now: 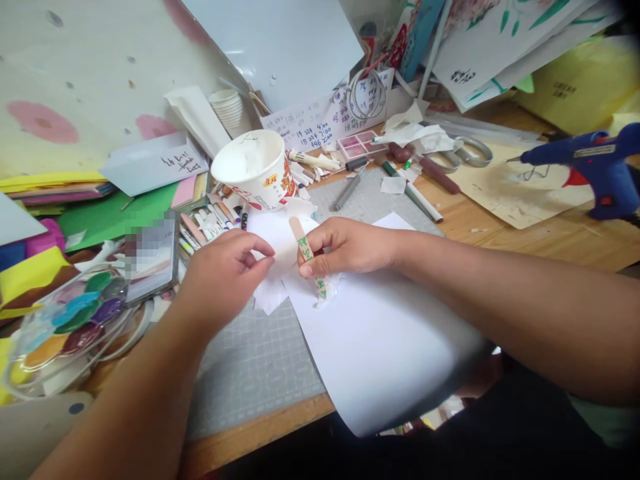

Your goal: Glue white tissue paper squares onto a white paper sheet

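My right hand [345,248] is closed around a flat wooden stick [304,248] with green marks, held upright over a large white sheet [380,340]. Beside it, my left hand [225,273] pinches a small white paper piece [273,267] between thumb and fingers. Both hands meet above a grey cutting mat [250,360] on the wooden desk. A torn scrap of white material sits under the stick's lower end.
A tipped paper cup [257,167] lies behind the hands among pens and markers. A blue glue gun [595,167] rests at the right, scissors [463,153] behind. A paint palette [70,320], a phone [153,257] and coloured paper crowd the left.
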The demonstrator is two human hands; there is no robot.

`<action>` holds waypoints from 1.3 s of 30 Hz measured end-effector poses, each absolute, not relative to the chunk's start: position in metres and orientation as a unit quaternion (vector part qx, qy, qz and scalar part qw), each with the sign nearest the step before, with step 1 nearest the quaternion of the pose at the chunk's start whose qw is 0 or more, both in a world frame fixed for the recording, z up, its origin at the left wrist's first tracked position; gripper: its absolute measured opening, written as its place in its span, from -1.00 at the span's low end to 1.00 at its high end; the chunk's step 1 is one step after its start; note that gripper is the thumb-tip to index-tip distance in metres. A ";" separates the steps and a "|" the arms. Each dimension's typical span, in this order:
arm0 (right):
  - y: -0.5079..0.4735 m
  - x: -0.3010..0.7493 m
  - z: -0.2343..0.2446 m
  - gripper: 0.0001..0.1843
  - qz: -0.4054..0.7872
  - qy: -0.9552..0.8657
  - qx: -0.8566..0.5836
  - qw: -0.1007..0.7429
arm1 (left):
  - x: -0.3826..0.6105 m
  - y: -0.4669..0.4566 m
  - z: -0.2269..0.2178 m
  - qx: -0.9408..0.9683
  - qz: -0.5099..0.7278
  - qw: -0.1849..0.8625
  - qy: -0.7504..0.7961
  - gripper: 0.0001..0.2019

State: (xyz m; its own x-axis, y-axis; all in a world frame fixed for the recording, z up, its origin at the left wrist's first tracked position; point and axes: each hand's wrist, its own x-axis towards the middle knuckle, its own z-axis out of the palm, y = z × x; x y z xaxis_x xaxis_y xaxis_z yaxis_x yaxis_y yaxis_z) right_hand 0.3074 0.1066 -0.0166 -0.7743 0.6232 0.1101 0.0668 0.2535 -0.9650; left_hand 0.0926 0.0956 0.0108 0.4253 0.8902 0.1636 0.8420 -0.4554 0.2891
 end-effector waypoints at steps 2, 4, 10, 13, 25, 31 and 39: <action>0.107 0.308 -0.016 -0.76 0.561 -0.750 -0.250 0.245 | 0.081 0.104 0.015 0.828 0.123 0.078 0.541 -0.88; 0.107 0.309 -0.017 -0.77 0.557 -0.747 -0.268 0.245 | 0.074 0.109 0.018 0.830 0.085 0.099 0.543 -0.85; 0.107 0.309 -0.019 -0.73 0.551 -0.747 -0.278 0.246 | 0.078 0.107 0.014 0.867 0.024 0.133 0.480 -0.70; 0.108 0.309 -0.020 -0.72 0.549 -0.748 -0.277 0.248 | 0.083 0.104 0.009 0.863 0.031 0.141 0.484 -0.63; 0.108 0.308 -0.020 -0.72 0.569 -0.733 -0.279 0.247 | 0.084 0.103 0.010 0.820 0.058 0.175 0.542 -0.83; 0.107 0.309 -0.019 -0.72 0.601 -0.705 -0.267 0.267 | 0.082 0.106 0.013 0.852 0.098 0.123 0.499 -0.88; 0.105 0.311 -0.015 -0.72 0.625 -0.714 -0.210 0.238 | 0.079 0.106 0.011 0.844 0.058 0.113 0.521 -0.92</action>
